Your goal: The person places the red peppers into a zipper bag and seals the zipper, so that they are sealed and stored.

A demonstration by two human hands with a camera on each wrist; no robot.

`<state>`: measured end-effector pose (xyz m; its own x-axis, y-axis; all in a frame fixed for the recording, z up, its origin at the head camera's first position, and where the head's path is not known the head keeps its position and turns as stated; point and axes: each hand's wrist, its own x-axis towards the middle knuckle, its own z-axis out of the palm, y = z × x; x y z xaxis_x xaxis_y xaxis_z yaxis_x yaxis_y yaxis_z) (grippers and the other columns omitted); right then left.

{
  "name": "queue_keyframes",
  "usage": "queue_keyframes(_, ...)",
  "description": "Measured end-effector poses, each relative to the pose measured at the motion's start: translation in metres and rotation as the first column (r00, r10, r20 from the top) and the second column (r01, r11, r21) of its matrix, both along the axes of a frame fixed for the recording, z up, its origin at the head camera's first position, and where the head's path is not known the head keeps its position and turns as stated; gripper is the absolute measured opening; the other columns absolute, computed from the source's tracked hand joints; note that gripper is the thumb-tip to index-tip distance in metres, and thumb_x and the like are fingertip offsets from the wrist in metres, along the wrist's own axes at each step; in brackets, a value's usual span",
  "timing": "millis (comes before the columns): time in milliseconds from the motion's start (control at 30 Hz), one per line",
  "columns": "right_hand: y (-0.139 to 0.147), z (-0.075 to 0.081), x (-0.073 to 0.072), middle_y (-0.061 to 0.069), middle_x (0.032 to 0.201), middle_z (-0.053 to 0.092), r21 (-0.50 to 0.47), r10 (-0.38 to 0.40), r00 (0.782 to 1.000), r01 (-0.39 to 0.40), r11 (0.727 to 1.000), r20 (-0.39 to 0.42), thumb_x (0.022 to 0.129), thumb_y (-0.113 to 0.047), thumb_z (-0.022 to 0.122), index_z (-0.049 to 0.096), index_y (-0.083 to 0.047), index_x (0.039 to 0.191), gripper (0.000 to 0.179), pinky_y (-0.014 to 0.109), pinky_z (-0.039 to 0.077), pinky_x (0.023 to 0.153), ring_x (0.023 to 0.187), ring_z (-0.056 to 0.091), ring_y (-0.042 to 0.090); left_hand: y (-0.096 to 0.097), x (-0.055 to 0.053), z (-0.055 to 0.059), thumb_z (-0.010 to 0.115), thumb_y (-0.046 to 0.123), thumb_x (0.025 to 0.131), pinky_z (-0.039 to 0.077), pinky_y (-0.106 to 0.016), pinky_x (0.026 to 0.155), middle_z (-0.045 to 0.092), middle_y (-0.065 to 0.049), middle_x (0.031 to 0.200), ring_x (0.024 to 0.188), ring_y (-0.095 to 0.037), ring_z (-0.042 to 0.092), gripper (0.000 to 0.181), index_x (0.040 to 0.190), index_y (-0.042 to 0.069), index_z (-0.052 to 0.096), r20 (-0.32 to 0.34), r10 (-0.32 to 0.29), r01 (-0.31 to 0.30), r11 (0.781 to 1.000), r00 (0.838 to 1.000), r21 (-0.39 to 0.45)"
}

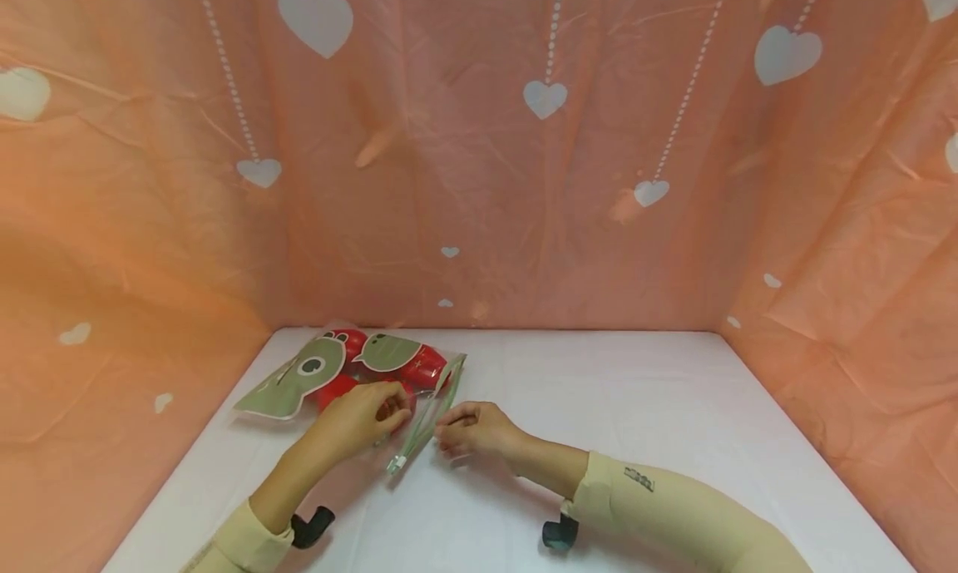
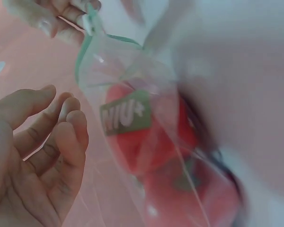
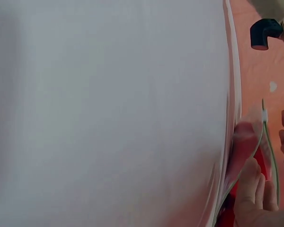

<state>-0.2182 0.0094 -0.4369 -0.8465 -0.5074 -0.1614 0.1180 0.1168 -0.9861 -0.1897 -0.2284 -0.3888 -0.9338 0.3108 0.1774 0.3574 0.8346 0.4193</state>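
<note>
A clear zip bag (image 1: 380, 440) with a green zip edge and a white slider (image 1: 399, 463) lies at the back left. Inside are red, tomato-like vegetables (image 2: 191, 189), one with a green stem. My left hand (image 1: 367, 415) is over the front part of the bag, fingers loosely bent; the left wrist view shows this hand (image 2: 42, 151) beside the plastic, with nothing between its fingers. My right hand (image 1: 479, 432) is at the zip edge, fingertips close to it or touching; its fingers overlap the parted zip lines in the right wrist view (image 3: 258, 194).
The white tabletop (image 1: 636, 415) stretches to the right of the bag. Orange sheets with white hearts (image 1: 545, 99) stand behind and at both sides. A dark wrist-camera mount (image 1: 560, 531) hangs below each cuff.
</note>
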Motion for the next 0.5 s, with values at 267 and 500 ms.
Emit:
queue_keyframes(267,-0.005,-0.003,0.012,0.016,0.095,0.08,0.056,0.046,0.999,-0.045,0.997,-0.008,0.097,-0.005,0.077,0.075,0.004,0.112,0.018,0.032,0.063,0.075,0.082,0.079,0.019,-0.014,0.018,-0.009,0.084,0.017,0.093,0.051,-0.028,0.068,0.06,0.018,0.08,0.075,-0.003,0.056,0.017,0.094,0.025,0.069,-0.08,-0.047,0.045,0.999,0.996,-0.029)
queue_keyframes(500,-0.012,-0.006,0.02,0.02,0.096,0.08,0.047,0.074,0.997,-0.076,0.996,0.029,0.097,-0.003,0.076,0.076,0.006,0.113,0.018,0.035,0.064,0.078,0.081,0.079,0.021,-0.02,0.031,-0.018,0.083,0.019,0.093,0.047,-0.025,0.063,0.057,0.022,0.077,0.072,0.003,0.054,0.016,0.092,0.027,0.069,-0.046,-0.058,0.056,0.998,0.997,-0.029)
